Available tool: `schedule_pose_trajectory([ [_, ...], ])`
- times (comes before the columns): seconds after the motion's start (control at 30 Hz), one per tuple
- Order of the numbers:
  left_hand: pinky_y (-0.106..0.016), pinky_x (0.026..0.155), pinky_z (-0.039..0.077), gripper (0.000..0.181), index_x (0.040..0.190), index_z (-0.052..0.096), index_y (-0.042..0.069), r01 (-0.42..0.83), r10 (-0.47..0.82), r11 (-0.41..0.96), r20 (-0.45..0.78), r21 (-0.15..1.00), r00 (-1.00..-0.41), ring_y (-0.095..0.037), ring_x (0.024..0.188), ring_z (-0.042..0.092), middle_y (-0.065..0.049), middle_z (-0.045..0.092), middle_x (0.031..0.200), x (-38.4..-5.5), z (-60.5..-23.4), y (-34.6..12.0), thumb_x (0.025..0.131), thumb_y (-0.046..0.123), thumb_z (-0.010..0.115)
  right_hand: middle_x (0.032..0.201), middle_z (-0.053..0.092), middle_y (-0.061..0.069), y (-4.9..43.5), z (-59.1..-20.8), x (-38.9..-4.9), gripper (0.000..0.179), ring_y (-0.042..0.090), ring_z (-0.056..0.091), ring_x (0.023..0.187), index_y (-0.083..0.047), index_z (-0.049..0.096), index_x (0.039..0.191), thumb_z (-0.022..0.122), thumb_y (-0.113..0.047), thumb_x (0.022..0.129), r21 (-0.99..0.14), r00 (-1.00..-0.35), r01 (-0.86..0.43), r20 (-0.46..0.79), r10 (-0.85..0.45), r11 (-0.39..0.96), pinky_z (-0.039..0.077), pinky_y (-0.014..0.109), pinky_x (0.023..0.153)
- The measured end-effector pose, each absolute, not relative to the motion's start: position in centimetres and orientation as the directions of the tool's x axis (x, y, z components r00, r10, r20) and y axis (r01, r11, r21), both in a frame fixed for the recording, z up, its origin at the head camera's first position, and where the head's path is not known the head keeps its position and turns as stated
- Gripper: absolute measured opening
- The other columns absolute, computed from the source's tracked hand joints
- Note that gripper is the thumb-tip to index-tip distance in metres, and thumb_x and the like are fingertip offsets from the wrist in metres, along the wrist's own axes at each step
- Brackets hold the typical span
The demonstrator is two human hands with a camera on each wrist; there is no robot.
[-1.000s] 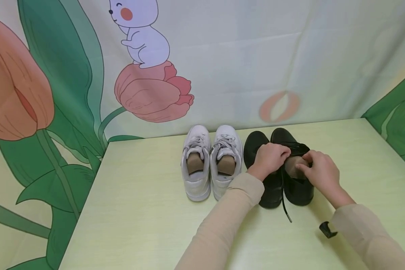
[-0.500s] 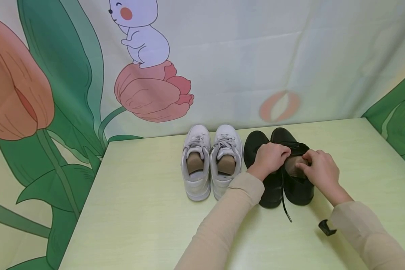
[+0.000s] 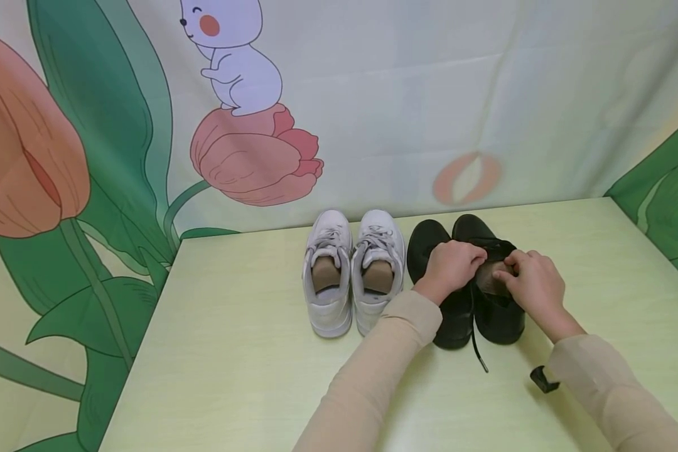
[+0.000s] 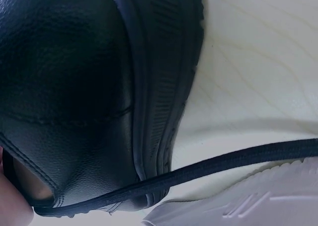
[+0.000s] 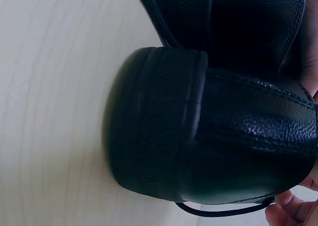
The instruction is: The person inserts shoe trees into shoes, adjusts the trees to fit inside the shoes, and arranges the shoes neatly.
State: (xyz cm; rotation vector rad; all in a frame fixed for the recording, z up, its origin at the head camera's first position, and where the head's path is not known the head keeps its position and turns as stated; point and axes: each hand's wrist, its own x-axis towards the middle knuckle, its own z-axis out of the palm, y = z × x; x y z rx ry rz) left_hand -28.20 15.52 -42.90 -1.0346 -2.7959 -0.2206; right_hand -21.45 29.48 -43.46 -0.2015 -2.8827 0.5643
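Observation:
A black leather shoe [image 3: 500, 320] stands at the right of a black pair, its opening showing a brown insert [image 3: 491, 279]. My left hand [image 3: 451, 265] reaches over the other black shoe [image 3: 453, 323], fingers curled at the tongue, and pinches a black shoelace there. One lace end [image 3: 479, 355] trails toward me between the shoes. At the right side of the opening, my right hand [image 3: 537, 285] has thumb and fingertips pinched together. In the right wrist view its fingertips [image 5: 290, 208] meet the end of a lace loop [image 5: 223, 213]; exactly what they grip is partly hidden.
White sneakers [image 3: 328, 314] stand as a pair just left of the black shoes, brown inserts inside. A small black object [image 3: 544, 380] sits by my right sleeve [image 3: 593, 370]. The pale table [image 3: 231, 351] ends at a printed cloth backdrop [image 3: 384, 125].
My right hand and forearm have shifted slightly left. My left hand stays where it was, and the shoes have not visibly moved.

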Motion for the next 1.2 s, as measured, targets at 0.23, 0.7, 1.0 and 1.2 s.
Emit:
schedule_pose_trajectory([
  [0.23,-0.022,0.055,0.045,0.020,0.097,0.064,0.036,0.659,0.640,0.749,0.183,0.065,-0.746,-0.007,0.066,0.059,0.013,0.066,0.082,-28.12,-43.01,15.59,0.091,0.036,0.045,0.084,0.052,0.016,29.43,-43.43,-21.56,0.030,0.033,0.048,0.078,-0.003,0.057,0.094,0.066,-0.026,0.077,-0.396,-0.970,0.100,0.166,0.178,0.913,0.037,0.037,0.051],
  [0.7,-0.022,0.053,0.045,0.021,0.097,0.064,0.035,0.647,0.627,0.762,0.204,0.041,-0.752,-0.007,0.062,0.059,0.012,0.065,0.076,-27.78,-42.99,15.65,0.091,0.035,0.044,0.102,0.047,0.024,29.33,-43.58,-21.64,0.050,0.040,0.044,0.088,-0.004,0.047,0.115,0.067,-0.028,0.077,-0.407,-0.953,0.165,0.169,0.252,0.898,0.037,0.043,0.053],
  [1.0,-0.023,0.057,0.048,0.020,0.095,0.065,0.035,0.639,0.620,0.768,0.202,0.040,-0.758,-0.007,0.067,0.061,0.013,0.066,0.078,-27.69,-42.99,15.72,0.091,0.035,0.045,0.095,0.047,0.020,29.53,-43.88,-21.81,0.039,0.037,0.044,0.083,-0.004,0.055,0.103,0.067,-0.030,0.076,-0.399,-0.951,0.155,0.187,0.245,0.904,0.037,0.041,0.051],
  [1.2,-0.023,0.056,0.048,0.019,0.094,0.065,0.035,0.639,0.616,0.768,0.222,0.043,-0.755,-0.007,0.067,0.061,0.013,0.066,0.079,-27.58,-42.92,15.68,0.091,0.035,0.046,0.094,0.049,0.021,29.52,-43.80,-21.96,0.038,0.037,0.045,0.083,-0.001,0.058,0.098,0.067,-0.031,0.076,-0.388,-0.953,0.152,0.187,0.240,0.909,0.038,0.042,0.052],
])
